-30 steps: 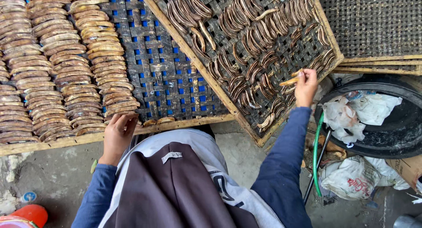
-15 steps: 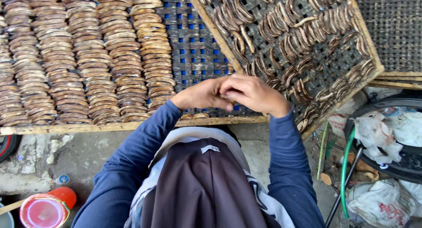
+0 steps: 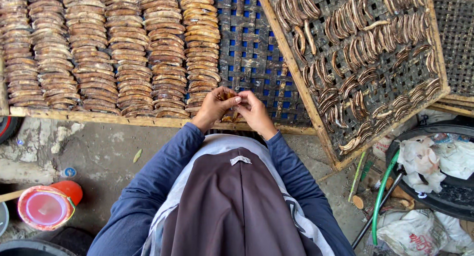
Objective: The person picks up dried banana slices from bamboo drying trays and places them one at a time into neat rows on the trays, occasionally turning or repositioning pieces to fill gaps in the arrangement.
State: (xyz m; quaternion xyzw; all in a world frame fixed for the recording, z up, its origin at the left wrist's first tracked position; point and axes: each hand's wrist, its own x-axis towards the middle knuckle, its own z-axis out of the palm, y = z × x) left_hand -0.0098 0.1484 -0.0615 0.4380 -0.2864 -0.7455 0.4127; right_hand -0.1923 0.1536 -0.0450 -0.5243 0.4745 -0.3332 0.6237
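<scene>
My left hand (image 3: 213, 107) and my right hand (image 3: 253, 111) meet over the front edge of a woven bamboo tray (image 3: 256, 63). Together they pinch one brown dried banana slice (image 3: 229, 95) between their fingertips. Neat overlapping rows of dried banana slices (image 3: 113, 54) fill the tray's left part, ending just left of my hands. A second tray (image 3: 434, 49), tilted to the right, carries darker, curled slices (image 3: 355, 54) in loose rows.
A red and pink plastic container (image 3: 47, 206) stands on the concrete floor at lower left. At lower right lie a black tyre (image 3: 444, 197) with white bags (image 3: 429, 160), a green hose (image 3: 382, 192) and a stick. Another mesh tray (image 3: 456, 44) sits at upper right.
A second ago my right hand reached out to the tilted tray with a slice while my left rested on the frame. Both hands have since come together at the near tray's edge, holding the slice.
</scene>
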